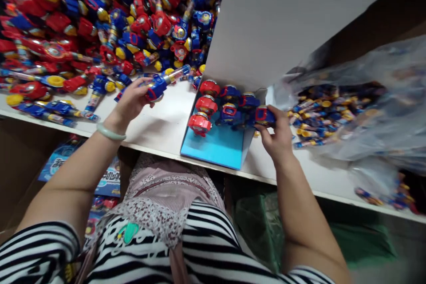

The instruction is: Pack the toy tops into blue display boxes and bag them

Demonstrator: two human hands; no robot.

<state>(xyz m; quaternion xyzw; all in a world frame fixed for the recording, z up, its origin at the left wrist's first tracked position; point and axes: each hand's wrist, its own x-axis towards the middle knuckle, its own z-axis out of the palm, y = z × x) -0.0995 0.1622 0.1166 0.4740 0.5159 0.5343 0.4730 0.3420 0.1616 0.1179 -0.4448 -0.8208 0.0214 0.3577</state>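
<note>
My left hand grips a blue toy with a clear tube that points up to the right, above the white tabletop. My right hand pinches a blue watch-like toy with a red square on top, at the right side of a shallow box with a bright blue floor. Inside that box, red toys stand in a column on the left, with blue toys beside them. My fingers partly hide both held toys.
A large heap of red and blue toys covers the left of the white table. The box's tall light-grey panel rises behind. On the right, a clear plastic bag holds many small tubes. Green sacking lies below the table.
</note>
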